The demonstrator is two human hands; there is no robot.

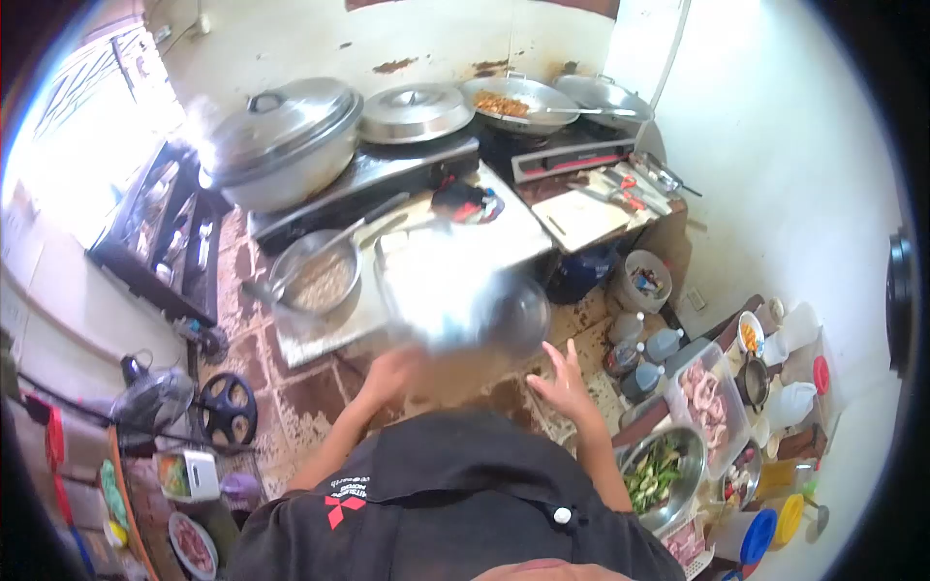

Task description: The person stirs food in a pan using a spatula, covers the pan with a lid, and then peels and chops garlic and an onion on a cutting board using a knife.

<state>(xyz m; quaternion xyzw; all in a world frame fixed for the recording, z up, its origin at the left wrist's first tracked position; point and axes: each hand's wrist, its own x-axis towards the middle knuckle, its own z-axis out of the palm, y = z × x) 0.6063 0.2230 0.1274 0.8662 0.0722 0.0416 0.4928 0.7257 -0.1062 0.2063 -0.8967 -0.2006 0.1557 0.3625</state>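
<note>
"How does the left grip (395,375) stand?"

"It is by the near edge of the bright, pale rectangular tray (421,266). Blur hides the fingers, so I can't tell whether they're clamped or apart."

"And the right grip (562,385)?"

"Open, thumb and fingers apart, to the tray's near right, near the shiny, dark round bowl (523,315)."

"Where's that bowl?"

"At the tray's right end. Left of the tray, a round metal pan (351,273) holds brownish food (322,283)."
</note>
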